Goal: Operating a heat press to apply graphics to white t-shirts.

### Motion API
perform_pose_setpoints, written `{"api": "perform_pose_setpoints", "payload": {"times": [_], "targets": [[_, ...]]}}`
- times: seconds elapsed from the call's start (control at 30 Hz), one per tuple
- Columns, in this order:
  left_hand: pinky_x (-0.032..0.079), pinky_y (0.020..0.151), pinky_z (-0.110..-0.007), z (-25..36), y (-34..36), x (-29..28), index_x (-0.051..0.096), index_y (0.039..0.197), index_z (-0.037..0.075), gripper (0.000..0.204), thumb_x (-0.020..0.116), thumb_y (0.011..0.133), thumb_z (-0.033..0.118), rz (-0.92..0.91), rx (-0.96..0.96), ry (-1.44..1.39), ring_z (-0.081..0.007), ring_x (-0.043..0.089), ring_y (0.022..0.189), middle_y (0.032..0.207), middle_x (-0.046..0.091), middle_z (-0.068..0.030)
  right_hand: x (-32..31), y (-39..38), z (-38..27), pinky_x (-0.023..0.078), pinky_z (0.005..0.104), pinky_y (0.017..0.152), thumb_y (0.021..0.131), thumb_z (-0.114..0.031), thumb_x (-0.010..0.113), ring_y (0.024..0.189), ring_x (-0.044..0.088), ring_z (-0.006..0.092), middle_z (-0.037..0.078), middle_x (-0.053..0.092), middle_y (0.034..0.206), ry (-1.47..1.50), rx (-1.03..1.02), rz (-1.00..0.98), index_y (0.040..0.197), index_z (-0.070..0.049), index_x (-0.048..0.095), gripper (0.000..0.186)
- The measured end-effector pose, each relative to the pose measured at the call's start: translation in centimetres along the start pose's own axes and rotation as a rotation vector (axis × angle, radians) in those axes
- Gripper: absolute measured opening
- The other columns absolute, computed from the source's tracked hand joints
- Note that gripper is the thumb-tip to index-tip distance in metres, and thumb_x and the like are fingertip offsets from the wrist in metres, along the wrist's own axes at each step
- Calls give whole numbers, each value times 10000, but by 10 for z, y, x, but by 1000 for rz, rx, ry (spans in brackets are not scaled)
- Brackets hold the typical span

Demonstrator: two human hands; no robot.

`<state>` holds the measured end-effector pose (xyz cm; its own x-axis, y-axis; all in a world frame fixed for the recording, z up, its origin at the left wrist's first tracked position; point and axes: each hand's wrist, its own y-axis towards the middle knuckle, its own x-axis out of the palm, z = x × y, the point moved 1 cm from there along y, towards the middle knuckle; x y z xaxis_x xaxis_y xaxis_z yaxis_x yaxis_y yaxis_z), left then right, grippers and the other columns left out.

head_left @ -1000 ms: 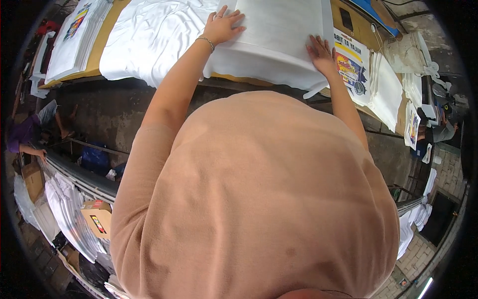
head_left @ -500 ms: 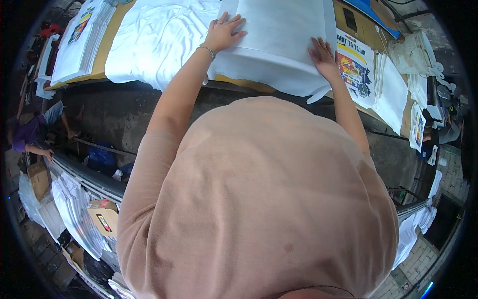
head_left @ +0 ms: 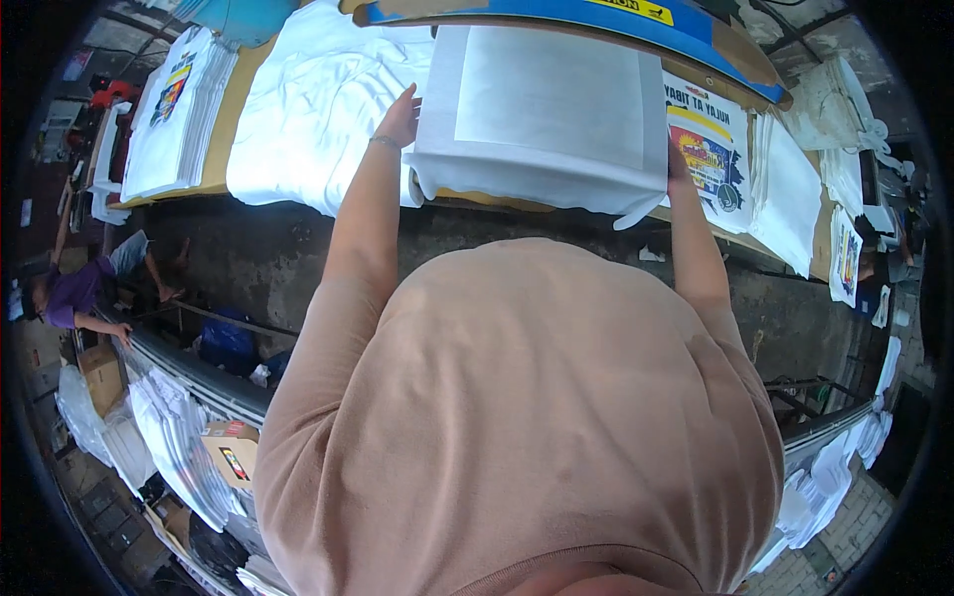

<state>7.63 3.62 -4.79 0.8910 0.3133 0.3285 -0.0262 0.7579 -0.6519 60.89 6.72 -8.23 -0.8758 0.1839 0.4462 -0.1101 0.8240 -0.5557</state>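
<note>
In front of me a white cloth, apparently a shirt, is draped over a raised flat board (head_left: 432, 109), its front edge hanging down. A pale rectangular sheet (head_left: 552, 109) lies on top of it. My left hand (head_left: 397, 121) is at the board's left side, fingers stretched forward, beside a spread of rumpled white cloth (head_left: 308, 109). At the right side is my right hand (head_left: 679, 169), next to a white sheet with a colourful print (head_left: 711, 149); its fingers are mostly hidden. A blue and brown curved panel (head_left: 556, 14) spans the board's far edge.
Stacked white printed pieces (head_left: 189, 109) lie at the left end of the table, with more white cloth (head_left: 780, 199) at the right. A turquoise object (head_left: 243, 15) stands far left. A person in purple (head_left: 84, 293) is at the left. Behind me are white piles and a cardboard box (head_left: 234, 452).
My hands have moved from on top of the white cloth to the board's two sides. The blue and brown panel now reaches across the far edge. My view has shifted slightly.
</note>
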Motion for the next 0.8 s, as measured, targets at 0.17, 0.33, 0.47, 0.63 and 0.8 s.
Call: {"api": "perform_pose_setpoints", "payload": {"times": [0.17,0.33,0.47,0.63,0.8], "targets": [[465,828,-346,27,-20,-28,489,1277,33,415,588,895,163,-48,185,155,-199,517,1014,1137,556,-70,-19,-24,-46,449,315,926,884,-130,595,1138,520,172,43,560,1245,-391,-173,-82,1323,-108,522,446],[486,838,-343,55,-43,-40,496,1291,57,421,611,893,135,-61,210,314,-185,577,1001,1125,592,-57,-7,-72,-85,454,310,880,837,4,591,1069,531,174,62,439,1385,-656,-291,0,1340,-170,533,536],[483,815,-341,61,-48,-38,505,1287,45,430,612,875,109,-82,213,336,-204,586,1019,1093,609,-92,3,-89,-91,454,297,845,811,24,592,1017,531,162,66,425,1395,-696,-270,28,1344,-197,532,580],[480,824,-346,54,-43,-40,506,1295,55,428,595,879,99,-63,217,316,-200,589,1020,1108,616,-69,0,-93,-89,438,209,672,782,8,618,828,527,98,61,505,1268,-742,-258,46,1346,-221,533,614],[478,825,-330,52,-44,-40,523,1289,64,413,582,884,108,-51,251,354,-184,587,1014,1108,619,-66,-6,-92,-86,418,197,630,779,-7,637,756,487,78,49,540,1216,-736,-269,40,1335,-228,544,606]]}}
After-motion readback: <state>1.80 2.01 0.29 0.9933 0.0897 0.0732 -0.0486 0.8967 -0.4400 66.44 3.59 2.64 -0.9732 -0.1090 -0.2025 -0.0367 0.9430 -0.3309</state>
